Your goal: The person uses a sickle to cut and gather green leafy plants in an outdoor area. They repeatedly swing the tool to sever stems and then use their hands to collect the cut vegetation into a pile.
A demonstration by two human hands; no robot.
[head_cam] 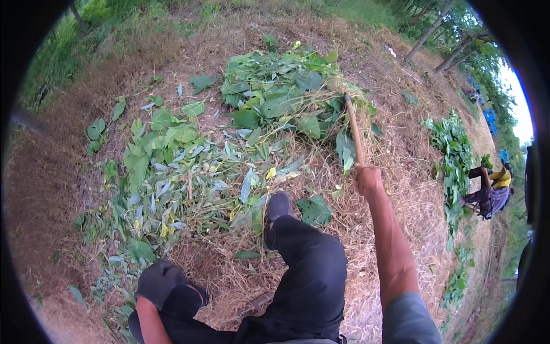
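Observation:
My bare right hand (pixel 368 179) is closed around the wooden handle (pixel 355 133) of a tool. The handle points up the view to the edge of a heap of large green leaves (pixel 279 90), where the tool's head is hidden among leaves and dry grass. My left hand (pixel 157 281), in a dark grey glove, rests at my bent left knee; whether its fingers hold anything does not show. Between the glove and the heap lies a spread of loose leaves and thin stems (pixel 184 172), some of them yellow. My right shoe (pixel 279 206) touches its edge.
Dry straw (pixel 408 185) covers the ground around me. At the right runs a long row of green leaves (pixel 453 159), with a person (pixel 494 193) bent beside it. Blue objects (pixel 490 121) stand farther off. Tree trunks (pixel 429 32) rise at the upper right.

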